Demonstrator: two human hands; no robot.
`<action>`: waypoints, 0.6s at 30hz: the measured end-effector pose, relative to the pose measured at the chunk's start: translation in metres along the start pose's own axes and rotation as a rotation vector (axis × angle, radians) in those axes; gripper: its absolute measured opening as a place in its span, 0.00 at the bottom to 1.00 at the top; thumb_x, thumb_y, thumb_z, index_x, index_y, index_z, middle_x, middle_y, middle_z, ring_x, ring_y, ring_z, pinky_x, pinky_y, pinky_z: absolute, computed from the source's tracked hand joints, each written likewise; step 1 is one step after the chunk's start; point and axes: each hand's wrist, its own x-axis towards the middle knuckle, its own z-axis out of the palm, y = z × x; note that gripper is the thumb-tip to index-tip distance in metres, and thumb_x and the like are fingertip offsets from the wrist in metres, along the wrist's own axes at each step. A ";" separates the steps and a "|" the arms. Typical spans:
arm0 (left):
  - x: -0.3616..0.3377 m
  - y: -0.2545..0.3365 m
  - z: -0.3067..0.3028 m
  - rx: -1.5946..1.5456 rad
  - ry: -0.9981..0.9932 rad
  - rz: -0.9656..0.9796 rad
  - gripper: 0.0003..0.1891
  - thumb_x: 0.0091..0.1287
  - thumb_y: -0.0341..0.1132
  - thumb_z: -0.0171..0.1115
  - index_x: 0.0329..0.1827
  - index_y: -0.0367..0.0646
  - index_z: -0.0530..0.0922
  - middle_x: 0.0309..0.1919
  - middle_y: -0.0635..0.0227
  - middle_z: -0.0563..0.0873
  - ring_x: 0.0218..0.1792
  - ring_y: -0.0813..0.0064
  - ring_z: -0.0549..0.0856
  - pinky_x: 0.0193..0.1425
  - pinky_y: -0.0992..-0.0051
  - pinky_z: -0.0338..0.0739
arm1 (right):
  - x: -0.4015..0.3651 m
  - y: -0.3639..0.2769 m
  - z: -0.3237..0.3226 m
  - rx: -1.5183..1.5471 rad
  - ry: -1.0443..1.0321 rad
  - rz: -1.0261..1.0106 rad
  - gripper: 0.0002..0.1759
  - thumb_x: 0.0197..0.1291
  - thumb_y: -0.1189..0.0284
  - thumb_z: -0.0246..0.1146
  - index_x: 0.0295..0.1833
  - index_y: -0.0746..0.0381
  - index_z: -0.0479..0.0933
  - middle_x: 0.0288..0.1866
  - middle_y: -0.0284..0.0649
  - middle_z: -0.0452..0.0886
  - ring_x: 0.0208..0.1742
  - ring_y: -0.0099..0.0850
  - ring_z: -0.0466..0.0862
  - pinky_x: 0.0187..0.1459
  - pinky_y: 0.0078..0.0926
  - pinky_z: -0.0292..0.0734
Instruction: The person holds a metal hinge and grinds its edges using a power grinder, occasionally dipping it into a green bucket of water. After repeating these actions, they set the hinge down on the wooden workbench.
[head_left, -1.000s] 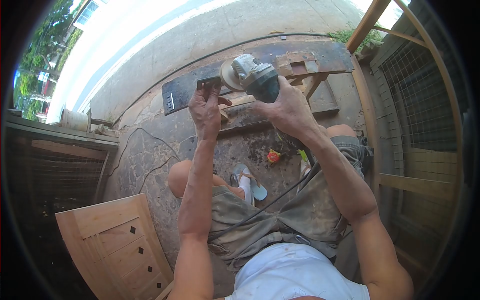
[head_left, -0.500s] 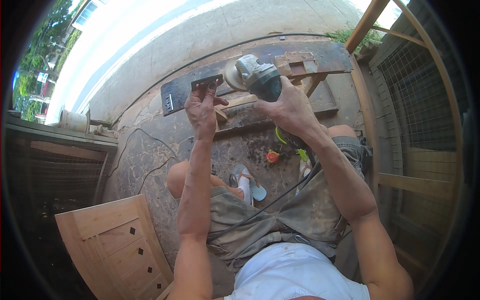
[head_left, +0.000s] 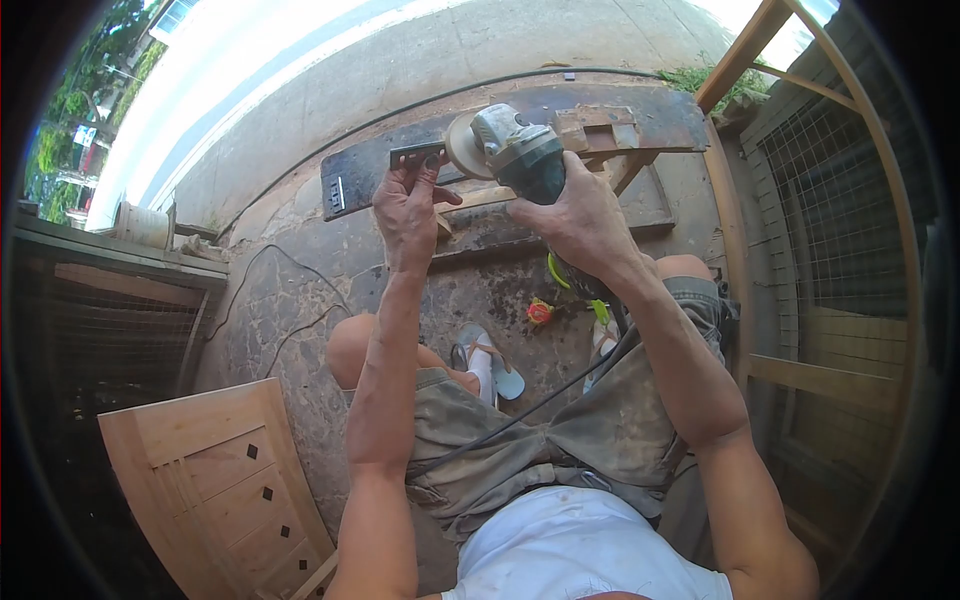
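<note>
My left hand (head_left: 408, 225) pinches a small dark plate with holes (head_left: 420, 152) between thumb and fingers, raised over the low bench. An angle grinder (head_left: 520, 155) is gripped in my right hand (head_left: 580, 215), my fingers wrapped round its dark green and grey body. Its pale round disc (head_left: 464, 148) faces left, right at the plate's right end. Beneath both hands lies the dark, worn bench top (head_left: 365, 172), with wooden blocks (head_left: 610, 130) at its right part. The grinder's black cord (head_left: 500, 430) runs back across my lap.
A carved wooden panel (head_left: 215, 450) leans at the lower left. On the floor between my feet lie a red and yellow object (head_left: 540, 312) and bright green pieces (head_left: 600, 310). Wire-mesh wooden frames (head_left: 830, 250) stand at the right. A dark hose (head_left: 400, 105) runs along the roadside.
The plate has tilted in my left hand so its row of holes shows, and its end is closer to the disc. The whole view has shifted slightly.
</note>
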 end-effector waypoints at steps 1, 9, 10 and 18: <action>0.000 0.001 -0.001 -0.002 -0.008 -0.003 0.13 0.85 0.36 0.71 0.64 0.38 0.87 0.54 0.61 0.98 0.31 0.74 0.94 0.39 0.74 0.89 | 0.000 0.000 0.000 -0.003 0.002 0.001 0.38 0.59 0.55 0.77 0.63 0.77 0.80 0.48 0.63 0.93 0.52 0.54 0.96 0.59 0.49 0.88; -0.003 0.005 0.001 0.027 0.000 0.011 0.13 0.86 0.36 0.71 0.65 0.38 0.87 0.53 0.62 0.98 0.30 0.75 0.93 0.38 0.74 0.88 | -0.001 -0.002 -0.001 -0.014 0.024 -0.016 0.37 0.60 0.55 0.77 0.62 0.76 0.80 0.46 0.61 0.93 0.51 0.53 0.96 0.58 0.47 0.89; -0.003 0.005 0.001 0.023 0.002 0.012 0.13 0.86 0.36 0.71 0.65 0.38 0.87 0.53 0.62 0.98 0.30 0.75 0.93 0.38 0.74 0.88 | -0.001 -0.002 -0.001 -0.020 0.019 -0.011 0.37 0.60 0.55 0.77 0.62 0.76 0.80 0.46 0.61 0.93 0.51 0.53 0.96 0.58 0.47 0.89; -0.004 0.001 0.006 0.067 -0.013 0.012 0.13 0.85 0.37 0.72 0.63 0.37 0.89 0.48 0.66 0.97 0.30 0.75 0.93 0.37 0.75 0.86 | 0.000 -0.002 0.002 -0.032 0.015 -0.047 0.38 0.60 0.54 0.78 0.62 0.76 0.81 0.46 0.61 0.94 0.50 0.52 0.96 0.58 0.47 0.89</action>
